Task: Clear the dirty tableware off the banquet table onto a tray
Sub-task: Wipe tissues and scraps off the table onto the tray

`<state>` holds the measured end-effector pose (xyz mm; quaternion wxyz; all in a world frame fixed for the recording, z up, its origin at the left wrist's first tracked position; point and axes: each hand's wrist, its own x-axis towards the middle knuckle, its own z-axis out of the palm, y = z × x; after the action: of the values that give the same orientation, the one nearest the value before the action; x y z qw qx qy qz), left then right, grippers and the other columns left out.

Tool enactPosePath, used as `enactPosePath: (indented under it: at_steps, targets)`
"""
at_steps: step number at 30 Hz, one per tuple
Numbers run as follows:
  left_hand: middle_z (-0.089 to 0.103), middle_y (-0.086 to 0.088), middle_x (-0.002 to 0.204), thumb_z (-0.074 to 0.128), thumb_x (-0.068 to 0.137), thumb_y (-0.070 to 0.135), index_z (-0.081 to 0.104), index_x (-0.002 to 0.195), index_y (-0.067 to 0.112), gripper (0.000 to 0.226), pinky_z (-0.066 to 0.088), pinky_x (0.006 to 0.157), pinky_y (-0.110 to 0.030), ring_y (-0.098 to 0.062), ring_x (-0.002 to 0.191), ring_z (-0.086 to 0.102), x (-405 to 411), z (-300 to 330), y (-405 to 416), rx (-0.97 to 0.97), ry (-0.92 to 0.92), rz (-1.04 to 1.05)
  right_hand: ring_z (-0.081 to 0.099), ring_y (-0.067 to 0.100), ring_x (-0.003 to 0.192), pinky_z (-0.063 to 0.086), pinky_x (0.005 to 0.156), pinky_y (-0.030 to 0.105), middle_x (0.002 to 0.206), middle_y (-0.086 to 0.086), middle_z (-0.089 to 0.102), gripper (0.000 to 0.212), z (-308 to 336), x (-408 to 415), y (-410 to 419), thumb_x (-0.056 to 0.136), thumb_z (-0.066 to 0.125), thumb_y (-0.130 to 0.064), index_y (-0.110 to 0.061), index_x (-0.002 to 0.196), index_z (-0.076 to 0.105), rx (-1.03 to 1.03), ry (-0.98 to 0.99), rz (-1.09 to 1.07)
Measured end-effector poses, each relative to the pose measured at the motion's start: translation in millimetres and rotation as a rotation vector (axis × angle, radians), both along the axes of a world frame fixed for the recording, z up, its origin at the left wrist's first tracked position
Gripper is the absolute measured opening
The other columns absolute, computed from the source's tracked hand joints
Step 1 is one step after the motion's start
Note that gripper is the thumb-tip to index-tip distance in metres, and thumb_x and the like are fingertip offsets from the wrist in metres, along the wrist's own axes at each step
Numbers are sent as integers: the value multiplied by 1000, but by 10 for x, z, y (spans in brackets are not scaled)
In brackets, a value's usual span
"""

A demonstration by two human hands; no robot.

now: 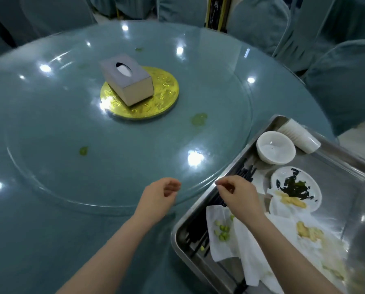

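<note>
Head view shows my left hand hovering over the near rim of the glass turntable, fingers loosely curled and holding nothing that I can see. My right hand hangs over the left wall of the steel tray; its thumb and forefinger are pressed together, but whether they pinch anything I cannot tell. Black chopsticks lie along that wall just below it.

Most of the dirty tableware already sits in the tray: a white bowl, stacked paper cups on their side in the far corner, a plate with dark greens and yellow scraps, and crumpled napkins carrying green beans.

On the tabletop I see no dishes left, only a tissue box on the gold disc and a few green smears on the glass.

I judge the clearing nearly finished, with the step in hand being to drop any last scrap into the tray. To do it well, I would open the right fingers low over the napkins so nothing bounces out, then check the far side of the tabletop, which is blurred here. The tray overhangs the tabletop edge, so I would lift it level with both hands.
</note>
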<state>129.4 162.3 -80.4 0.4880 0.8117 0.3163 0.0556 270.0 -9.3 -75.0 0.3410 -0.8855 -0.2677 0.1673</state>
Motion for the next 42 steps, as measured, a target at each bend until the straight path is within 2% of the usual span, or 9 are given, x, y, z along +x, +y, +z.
enactPosePath:
  at_steps: [6, 9, 13, 15, 18, 23, 28, 33, 42]
  targets:
    - [69, 3, 90, 61, 81, -6, 65, 96, 16, 27, 50, 87, -21, -15, 90, 67, -116, 32, 628, 49, -35, 134, 57, 2, 72, 34, 66, -5, 86, -9, 65, 12, -24, 100, 916, 86, 65, -13, -18, 92, 74, 67, 21, 129]
    - [66, 3, 111, 67, 80, 2, 63, 114, 15, 36, 41, 94, -20, -15, 108, 61, -181, -72, 1020, 199, 62, 163, 55, -6, 69, 33, 66, -6, 84, -13, 63, 12, -92, 194, 1307, 85, 66, -14, -21, 92, 73, 49, 17, 163]
    - [15, -8, 159, 72, 80, 35, 19, 150, 15, 90, 12, 116, -32, -22, 146, 13, -298, -265, 1555, 375, 341, 122, 61, 6, 83, 38, 76, 6, 97, -5, 69, 15, -180, 362, 1880, 86, 64, -14, -19, 97, 72, 19, 0, 238]
    - [-16, -11, 159, 54, 82, 62, -8, 151, 14, 104, -1, 117, -38, -26, 147, -10, -319, -356, 1760, 593, 589, -63, 63, 15, 98, 41, 85, 19, 106, -1, 69, 19, -193, 466, 2209, 87, 61, -14, -17, 103, 71, -21, -49, 306]
    - [-30, -10, 152, 30, 81, 76, -20, 147, 8, 107, -9, 117, -38, -24, 145, -18, -282, -434, 1964, 748, 715, -351, 56, 23, 113, 36, 96, 27, 120, 4, 63, 28, -151, 626, 2743, 88, 59, -16, -14, 115, 65, -68, -190, 387]
    - [-38, -2, 142, 33, 78, 78, -26, 144, 9, 112, -11, 116, -38, -19, 144, -20, -227, -531, 2046, 747, 709, -409, 43, 30, 124, 37, 101, 37, 132, 6, 52, 41, 6, 916, 3768, 87, 55, -18, -12, 127, 53, -65, -441, 477]
    - [-33, -1, 149, 41, 79, 74, -24, 145, 11, 113, -14, 115, -38, -17, 144, -21, -223, -478, 2021, 698, 686, -377, 4, 28, 147, 8, 118, 49, 159, 4, 16, 82, 50, 1064, 4570, 87, 57, -48, -15, 150, 16, -315, -489, 531]
    - [-28, -3, 155, 43, 78, 74, -22, 147, 11, 113, -12, 115, -39, -17, 144, -19, -221, -463, 2023, 674, 706, -375, 36, 30, 129, 17, 112, 54, 132, 9, 49, 72, 91, 1066, 4550, 71, 70, -48, -16, 128, 40, -351, -565, 457]
    - [-18, -5, 158, 52, 78, 70, -13, 150, 10, 114, -7, 117, -40, -19, 147, -9, -142, -341, 1932, 647, 735, -345, 41, 29, 111, 29, 100, 42, 111, 7, 58, 70, 29, 692, 3292, 61, 70, -57, -16, 113, 47, -276, -605, 514]
